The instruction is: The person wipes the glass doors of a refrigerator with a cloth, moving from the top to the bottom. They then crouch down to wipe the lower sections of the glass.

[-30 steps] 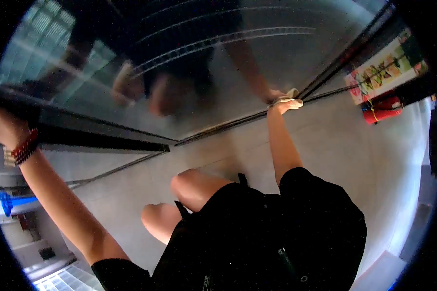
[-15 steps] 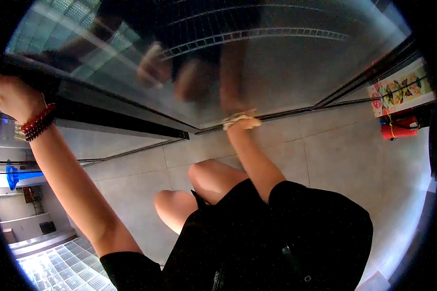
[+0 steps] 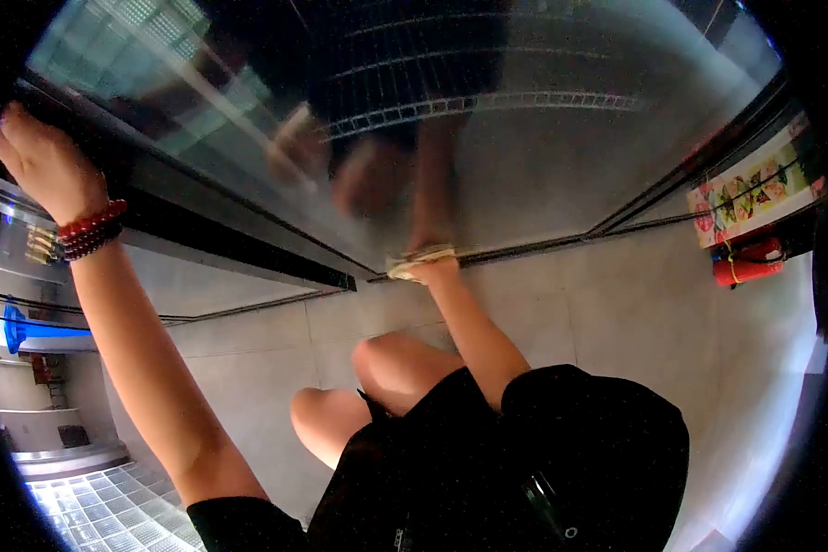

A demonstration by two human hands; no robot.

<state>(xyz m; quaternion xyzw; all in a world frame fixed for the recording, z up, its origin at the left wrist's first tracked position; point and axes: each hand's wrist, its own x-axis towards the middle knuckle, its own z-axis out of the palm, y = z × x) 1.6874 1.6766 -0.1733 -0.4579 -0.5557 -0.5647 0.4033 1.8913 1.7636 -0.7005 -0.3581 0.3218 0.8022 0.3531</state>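
A large glass door (image 3: 543, 175) with a dark frame fills the upper view and mirrors the person's body and arm. My left hand (image 3: 51, 170), with red and dark bead bracelets (image 3: 92, 230) on its wrist, is closed at the outer edge of the dark frame; its fingertips are mostly hidden. Low on the glass, my right hand (image 3: 432, 267) presses a pale cloth (image 3: 405, 265) against the bottom edge, close to the frame's corner.
Grey floor tiles (image 3: 524, 322) lie below the door. At the right are a colourful printed board (image 3: 754, 189) and a red object (image 3: 748, 264). A blue object (image 3: 17, 329) stands at the far left. The person's bare knees are bent below the door.
My right hand and the cloth have slid left along the bottom edge of the glass. The view has shifted slightly, with my left hand still at the frame.
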